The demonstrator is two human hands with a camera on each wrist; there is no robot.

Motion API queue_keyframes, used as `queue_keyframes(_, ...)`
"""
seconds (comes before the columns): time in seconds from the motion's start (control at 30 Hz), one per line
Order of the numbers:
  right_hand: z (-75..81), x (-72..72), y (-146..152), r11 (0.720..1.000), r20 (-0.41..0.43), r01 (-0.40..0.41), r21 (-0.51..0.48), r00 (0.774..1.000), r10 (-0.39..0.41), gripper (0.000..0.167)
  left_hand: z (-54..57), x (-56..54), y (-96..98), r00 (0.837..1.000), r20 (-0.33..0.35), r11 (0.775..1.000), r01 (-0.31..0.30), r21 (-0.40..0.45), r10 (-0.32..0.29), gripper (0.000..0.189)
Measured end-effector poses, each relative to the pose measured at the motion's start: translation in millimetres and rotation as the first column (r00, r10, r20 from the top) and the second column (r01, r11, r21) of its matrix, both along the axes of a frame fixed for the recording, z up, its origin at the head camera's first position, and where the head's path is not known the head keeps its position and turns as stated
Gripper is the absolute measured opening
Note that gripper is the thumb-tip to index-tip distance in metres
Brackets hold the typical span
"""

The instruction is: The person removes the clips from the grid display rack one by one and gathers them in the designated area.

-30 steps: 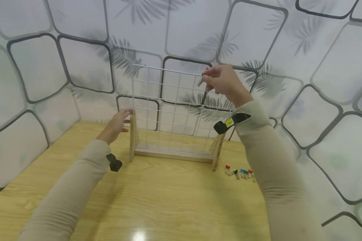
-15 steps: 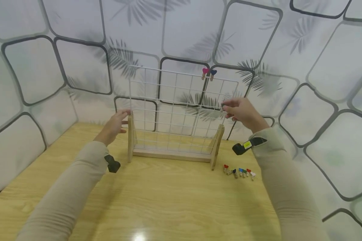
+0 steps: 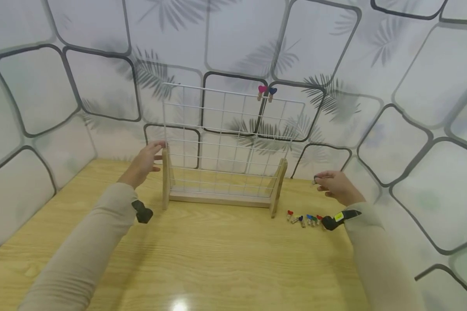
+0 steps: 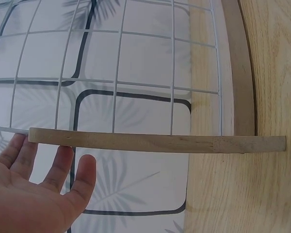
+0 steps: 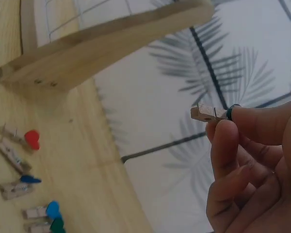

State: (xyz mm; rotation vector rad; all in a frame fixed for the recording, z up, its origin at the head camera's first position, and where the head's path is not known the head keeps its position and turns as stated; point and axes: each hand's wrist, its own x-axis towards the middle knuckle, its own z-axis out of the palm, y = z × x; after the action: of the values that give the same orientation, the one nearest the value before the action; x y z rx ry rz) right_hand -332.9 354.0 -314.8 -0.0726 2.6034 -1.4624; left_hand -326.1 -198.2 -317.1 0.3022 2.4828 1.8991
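My right hand (image 3: 336, 185) is raised at the right, beyond the rack's wooden foot. Its thumb and index finger pinch a small wooden clothespin (image 5: 208, 113) with a dark green end, jaws pointing away from the hand. On the left, my left hand (image 3: 142, 162) reaches to the top of the wooden upright (image 4: 136, 141) of a white wire grid rack (image 3: 218, 198). Two fingertips touch there, and the other fingers stretch out loosely beside the wood. A pink heart clothespin (image 3: 262, 89) and a navy heart clothespin (image 3: 272, 91) sit on the grid's top wire.
Several heart clothespins lie in a row right of the rack, among them a red one (image 5: 32, 139), a blue one (image 5: 53, 209) and a green one (image 5: 57, 224). The wooden table (image 3: 202, 255) meets a patterned wall covering (image 3: 237, 39) behind the rack.
My right hand has come down and to the right from the grid's top wire, with a clothespin in its fingers. The left hand has stayed at the upright.
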Motion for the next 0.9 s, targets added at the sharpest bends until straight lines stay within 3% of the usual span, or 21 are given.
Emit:
queue_keyframes(0.23, -51.7, 12.0, 37.2, 0.996, 0.049, 0.066, -0.052, 0.997, -0.064, 0.055, 1.6, 0.6, -1.6, 1.0, -0.004, 1.0, -0.002, -0.004, 0.002, 0.054)
queue_keyframes(0.47, -95.2, 34.4, 65.1, 0.981, 0.113, 0.174, -0.087, 0.98, -0.164, 0.053, 0.4, -0.7, 2.2, 1.0, -0.004, 1.0, 0.007, 0.006, -0.007, 0.054)
queue_keyframes(0.73, -114.6, 46.1, 75.4, 0.956, 0.159, 0.254, -0.146, 0.96, -0.231, 0.04, -2.4, -2.5, 3.5, 1.0, 0.003, 1.0, -0.011, 0.009, 0.011, 0.053)
queue_keyframes(0.9, -122.8, 40.6, 75.1, 0.956, 0.13, 0.288, -0.059, 0.951, -0.279, 0.03, -1.7, -2.9, 1.1, 1.0, 0.005, 1.0, -0.023, 0.01, 0.023, 0.052)
